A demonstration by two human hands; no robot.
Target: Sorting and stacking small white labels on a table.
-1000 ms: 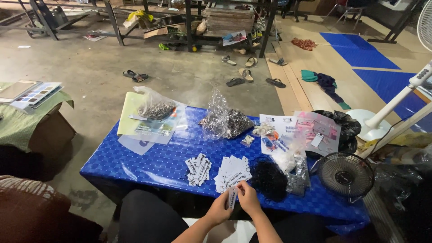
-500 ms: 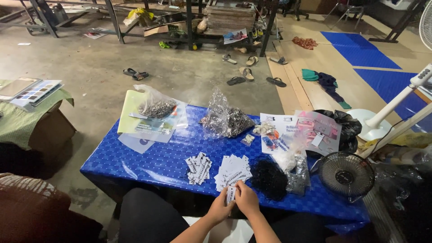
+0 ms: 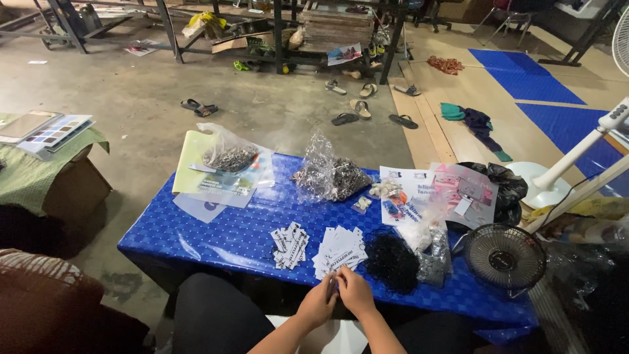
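Pinching something too small to make out, the left hand (image 3: 319, 303) and right hand (image 3: 356, 293) meet fingertip to fingertip at the near edge of the blue table (image 3: 229, 239), just below the fanned white tags (image 3: 339, 251), within easy reach of them

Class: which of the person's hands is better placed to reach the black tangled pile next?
Probably the right hand: the black tangled pile lies just to its right, while the left hand sits farther away, on the other side.

**Clutter Around the Blue Table**

A small black fan (image 3: 501, 257) sat at the blue table's (image 3: 223, 236) right end, beside a black bag (image 3: 506, 187). Two clear bags of dark metal bits (image 3: 229, 156) (image 3: 331, 176) lay farther back. Sandals (image 3: 200, 107) were scattered on the concrete floor (image 3: 131, 92) beyond.
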